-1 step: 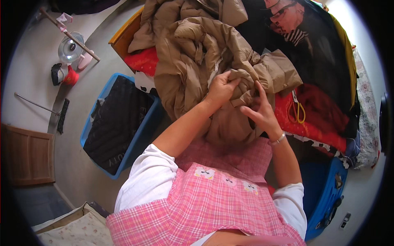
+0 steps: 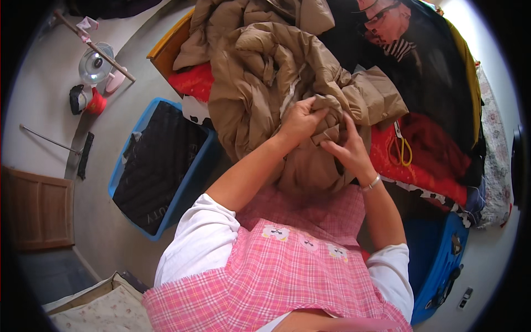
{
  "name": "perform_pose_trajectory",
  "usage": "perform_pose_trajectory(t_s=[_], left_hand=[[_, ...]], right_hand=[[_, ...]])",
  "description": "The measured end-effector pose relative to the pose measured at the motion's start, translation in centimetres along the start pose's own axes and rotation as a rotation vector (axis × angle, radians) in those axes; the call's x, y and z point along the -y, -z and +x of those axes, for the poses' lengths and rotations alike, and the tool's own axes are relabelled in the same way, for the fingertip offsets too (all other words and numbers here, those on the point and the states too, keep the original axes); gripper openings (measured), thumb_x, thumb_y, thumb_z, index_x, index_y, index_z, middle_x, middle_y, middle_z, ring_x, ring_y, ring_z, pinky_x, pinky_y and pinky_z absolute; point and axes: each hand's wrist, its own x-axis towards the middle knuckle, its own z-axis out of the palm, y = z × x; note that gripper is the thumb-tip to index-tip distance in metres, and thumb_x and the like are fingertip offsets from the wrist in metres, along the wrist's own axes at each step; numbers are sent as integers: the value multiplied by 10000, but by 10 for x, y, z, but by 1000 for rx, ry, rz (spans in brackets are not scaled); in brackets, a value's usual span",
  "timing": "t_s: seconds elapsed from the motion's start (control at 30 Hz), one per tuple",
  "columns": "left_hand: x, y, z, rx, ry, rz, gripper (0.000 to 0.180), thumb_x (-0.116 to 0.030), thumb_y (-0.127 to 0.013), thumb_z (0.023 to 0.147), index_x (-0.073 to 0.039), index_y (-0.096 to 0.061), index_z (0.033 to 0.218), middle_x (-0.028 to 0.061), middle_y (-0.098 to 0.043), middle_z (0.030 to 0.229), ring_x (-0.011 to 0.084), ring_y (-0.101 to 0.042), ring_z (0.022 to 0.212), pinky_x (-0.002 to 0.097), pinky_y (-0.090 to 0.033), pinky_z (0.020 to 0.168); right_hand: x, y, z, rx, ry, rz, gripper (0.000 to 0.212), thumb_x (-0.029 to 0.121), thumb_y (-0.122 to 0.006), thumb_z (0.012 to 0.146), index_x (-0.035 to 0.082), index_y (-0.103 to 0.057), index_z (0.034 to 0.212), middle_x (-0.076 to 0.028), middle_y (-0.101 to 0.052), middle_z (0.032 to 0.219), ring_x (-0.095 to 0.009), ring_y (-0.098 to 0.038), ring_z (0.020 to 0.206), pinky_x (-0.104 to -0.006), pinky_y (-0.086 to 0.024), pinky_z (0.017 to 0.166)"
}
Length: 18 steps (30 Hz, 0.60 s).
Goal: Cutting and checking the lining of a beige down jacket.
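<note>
A brown padded garment (image 2: 249, 83), likely a jacket or coat, lies in loose folds over the edge of the bed and hangs down in front of me. My left hand (image 2: 301, 120) is closed on a bunched fold of it, thumb pressed against the fingers. Just to the right, my right hand (image 2: 353, 148) has its thumb and fingers around a small raised flap of the same cloth. Its fingertips are partly hidden by the folds. Scissors (image 2: 402, 146) with yellow handles lie on the red cloth (image 2: 381, 149) right of the garment.
On the left floor stands a blue tub (image 2: 160, 224) holding a black padded garment (image 2: 157, 166). Another blue container (image 2: 434, 271) is at the lower right. Dark clothes (image 2: 415, 83) cover the bed's right side. A fan (image 2: 97, 63) and a broom (image 2: 86, 156) stand further left.
My right hand has shifted slightly left and its thumb now meets the small flap of brown cloth, which stands up more. My left hand has barely moved.
</note>
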Motion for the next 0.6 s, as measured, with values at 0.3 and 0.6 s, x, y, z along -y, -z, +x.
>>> perform_pose_trajectory(t_s=[0.3,0.6], left_hand=[[-53,90,-44,-165,-10,639,231,-165,-598,901,22,-620,1035,46,-657,900,101,-595,833,229,-465,771],[-27,114,-120,-27,276,1081,622,-327,-734,759,72,-532,1192,180,-661,883,202,-645,784,303,-498,712]], right_hand=[[-65,86,85,-393,85,359,126,52,-652,802,62,-624,924,-4,-631,862,-75,-559,769,-232,-453,685],[-89,61,64,-199,151,-521,532,228,-685,779,74,-481,1246,-177,-645,945,-322,-634,852,-392,-482,724]])
